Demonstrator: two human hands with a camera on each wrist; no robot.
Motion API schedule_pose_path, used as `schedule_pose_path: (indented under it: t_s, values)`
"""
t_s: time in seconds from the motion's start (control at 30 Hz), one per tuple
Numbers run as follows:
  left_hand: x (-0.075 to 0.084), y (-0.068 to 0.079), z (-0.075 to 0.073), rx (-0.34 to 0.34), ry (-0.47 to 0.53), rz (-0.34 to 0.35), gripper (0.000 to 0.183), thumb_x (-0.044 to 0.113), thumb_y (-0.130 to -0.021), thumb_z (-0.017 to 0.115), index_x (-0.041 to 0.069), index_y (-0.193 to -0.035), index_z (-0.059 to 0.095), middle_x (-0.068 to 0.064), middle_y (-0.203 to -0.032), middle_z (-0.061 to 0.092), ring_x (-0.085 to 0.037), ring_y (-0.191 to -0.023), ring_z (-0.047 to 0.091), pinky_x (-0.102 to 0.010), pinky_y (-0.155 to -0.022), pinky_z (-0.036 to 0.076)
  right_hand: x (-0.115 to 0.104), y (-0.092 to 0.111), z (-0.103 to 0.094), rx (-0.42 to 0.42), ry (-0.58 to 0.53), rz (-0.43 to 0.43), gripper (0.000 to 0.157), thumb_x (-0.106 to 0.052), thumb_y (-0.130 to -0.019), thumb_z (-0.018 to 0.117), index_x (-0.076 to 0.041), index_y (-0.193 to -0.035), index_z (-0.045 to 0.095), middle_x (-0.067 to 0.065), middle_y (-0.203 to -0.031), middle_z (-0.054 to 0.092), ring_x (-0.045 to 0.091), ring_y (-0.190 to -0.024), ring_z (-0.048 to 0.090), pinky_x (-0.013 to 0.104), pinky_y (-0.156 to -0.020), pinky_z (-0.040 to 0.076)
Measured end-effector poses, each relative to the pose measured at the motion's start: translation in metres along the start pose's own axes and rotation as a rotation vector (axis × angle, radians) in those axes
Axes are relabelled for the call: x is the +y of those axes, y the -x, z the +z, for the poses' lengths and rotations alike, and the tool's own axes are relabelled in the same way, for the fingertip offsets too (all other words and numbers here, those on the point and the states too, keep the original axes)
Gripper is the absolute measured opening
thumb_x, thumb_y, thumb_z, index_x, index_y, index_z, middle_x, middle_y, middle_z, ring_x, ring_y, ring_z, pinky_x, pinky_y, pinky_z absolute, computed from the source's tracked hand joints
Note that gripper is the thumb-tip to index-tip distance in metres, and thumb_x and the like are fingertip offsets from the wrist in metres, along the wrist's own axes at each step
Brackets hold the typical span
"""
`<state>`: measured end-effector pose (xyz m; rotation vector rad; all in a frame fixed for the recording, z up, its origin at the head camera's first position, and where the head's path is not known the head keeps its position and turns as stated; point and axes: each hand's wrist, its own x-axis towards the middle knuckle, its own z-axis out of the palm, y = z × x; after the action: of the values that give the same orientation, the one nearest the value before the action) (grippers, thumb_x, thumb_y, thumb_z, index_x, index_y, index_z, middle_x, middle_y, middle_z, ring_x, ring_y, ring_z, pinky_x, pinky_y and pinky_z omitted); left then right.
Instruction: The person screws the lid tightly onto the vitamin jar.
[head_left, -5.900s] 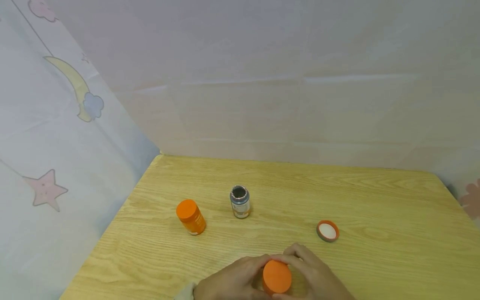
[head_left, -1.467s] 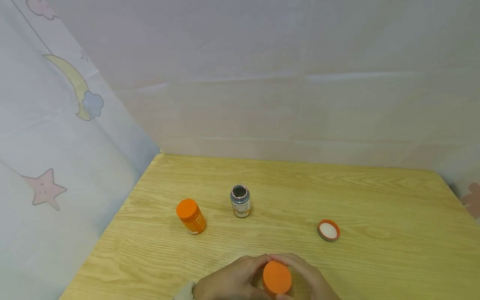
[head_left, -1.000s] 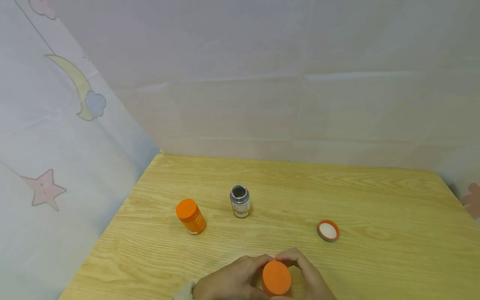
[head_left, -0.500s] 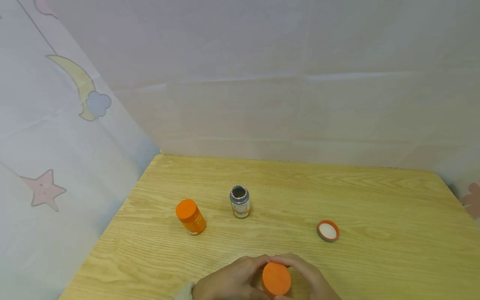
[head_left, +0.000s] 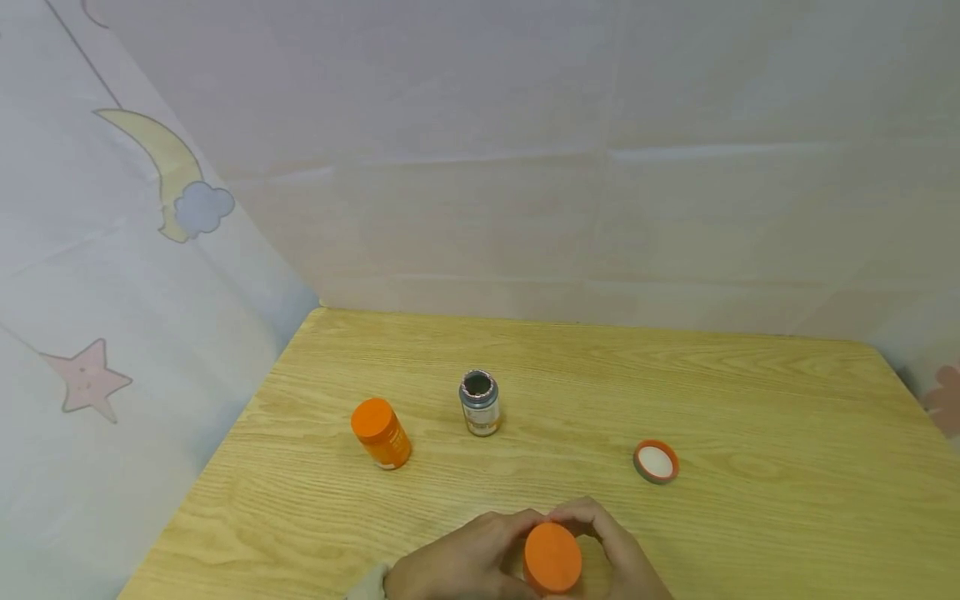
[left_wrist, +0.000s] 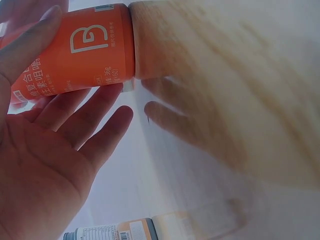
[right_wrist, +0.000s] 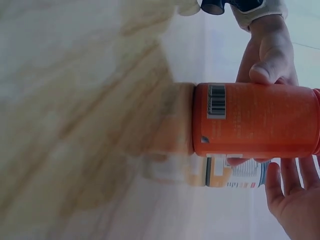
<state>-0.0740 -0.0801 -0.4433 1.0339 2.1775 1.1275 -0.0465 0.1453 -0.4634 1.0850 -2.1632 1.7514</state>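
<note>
An orange bottle (head_left: 552, 557) with an orange cap stands at the near edge of the wooden table (head_left: 750, 400). My left hand (head_left: 457, 565) grips its body from the left, with the thumb (left_wrist: 27, 47) laid on the label and the fingers (left_wrist: 95, 130) behind it. My right hand (head_left: 626, 552) curls round the cap from the right. In the right wrist view the bottle (right_wrist: 255, 120) lies across the frame, with the left thumb (right_wrist: 267, 70) on it and my right fingers (right_wrist: 295, 197) below.
A second orange bottle (head_left: 381, 433) stands at the left. An open grey bottle (head_left: 480, 402) with no cap stands mid-table. A loose orange cap (head_left: 656, 462) lies upside down to the right. Pale sheets hang behind and to the left.
My right fingers have shifted round the cap, lifting and settling again. The bottle and left hand stay in place. The sheet at the left has drifted slightly.
</note>
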Motion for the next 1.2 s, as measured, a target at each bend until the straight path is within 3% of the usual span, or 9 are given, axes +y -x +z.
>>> schedule_pose_path:
  t_s: [0.13,0.23,0.33,0.47,0.67,0.83,1.03,1.2]
  values:
    - [-0.001,0.000,0.000,0.001,-0.018,0.014,0.063,0.038,-0.092,0.070,0.030,-0.147,0.041,0.015,-0.138,0.056,0.004,-0.120,0.053,-0.021,-0.102,0.046,0.002,-0.002,-0.004,-0.067,0.029,-0.100,0.078,-0.014,-0.074,0.087,0.007,-0.137,0.047,0.008,-0.130,0.060,0.011,-0.117,0.056,0.017,-0.102,0.041]
    - [-0.001,0.001,0.001,0.002,0.009,0.021,0.060,0.037,-0.093,0.069,0.030,-0.146,0.041,0.015,-0.137,0.057,0.005,-0.119,0.054,-0.020,-0.102,0.045,0.002,-0.001,-0.004,-0.079,0.047,-0.135,0.072,-0.011,-0.079,0.082,0.006,-0.139,0.048,0.009,-0.133,0.060,0.011,-0.122,0.055,0.016,-0.105,0.039]
    - [-0.002,0.001,0.000,-0.005,0.056,0.007,0.055,0.032,-0.092,0.071,0.028,-0.141,0.047,0.016,-0.133,0.060,0.006,-0.116,0.054,-0.020,-0.101,0.045,0.000,0.000,-0.003,-0.061,0.054,-0.113,0.065,-0.007,-0.079,0.080,0.002,-0.137,0.052,0.007,-0.131,0.062,0.011,-0.120,0.058,0.016,-0.104,0.041]
    - [-0.001,0.000,0.000,-0.009,0.047,-0.004,0.051,0.029,-0.091,0.073,0.025,-0.136,0.050,0.016,-0.129,0.062,0.008,-0.109,0.055,-0.017,-0.097,0.046,0.001,0.001,0.001,-0.015,0.031,-0.091,0.067,-0.004,-0.074,0.084,0.001,-0.133,0.054,0.008,-0.125,0.065,0.013,-0.115,0.061,0.016,-0.103,0.043]
    - [-0.002,0.001,0.000,-0.015,0.118,-0.025,0.047,0.026,-0.089,0.075,0.024,-0.131,0.054,0.017,-0.122,0.064,0.008,-0.102,0.057,-0.015,-0.091,0.047,-0.002,0.001,0.006,0.056,-0.004,0.011,0.069,0.002,-0.065,0.089,-0.003,-0.125,0.056,0.006,-0.118,0.064,0.010,-0.109,0.061,0.016,-0.099,0.044]
    - [-0.002,0.000,0.000,-0.018,0.102,-0.028,0.048,0.030,-0.090,0.074,0.024,-0.133,0.053,0.017,-0.125,0.063,0.008,-0.105,0.056,-0.017,-0.095,0.046,-0.005,0.000,0.004,0.032,0.020,0.060,0.069,-0.001,-0.067,0.089,-0.005,-0.126,0.054,0.002,-0.117,0.063,0.007,-0.106,0.060,0.017,-0.095,0.046]
    - [-0.002,0.000,0.000,-0.029,0.142,-0.029,0.063,0.031,-0.090,0.074,0.032,-0.145,0.042,0.015,-0.137,0.057,0.004,-0.119,0.053,-0.021,-0.105,0.042,-0.002,-0.001,-0.002,-0.047,0.092,-0.080,0.071,-0.011,-0.077,0.084,0.001,-0.138,0.051,0.005,-0.129,0.062,0.009,-0.115,0.057,0.015,-0.101,0.041]
    - [-0.001,0.001,0.000,-0.015,0.051,-0.026,0.053,0.030,-0.090,0.074,0.025,-0.136,0.050,0.017,-0.124,0.062,0.009,-0.106,0.056,-0.016,-0.094,0.046,0.000,0.000,-0.002,-0.038,0.059,-0.119,0.066,-0.009,-0.077,0.083,0.002,-0.135,0.054,0.008,-0.128,0.064,0.011,-0.118,0.058,0.014,-0.104,0.040]
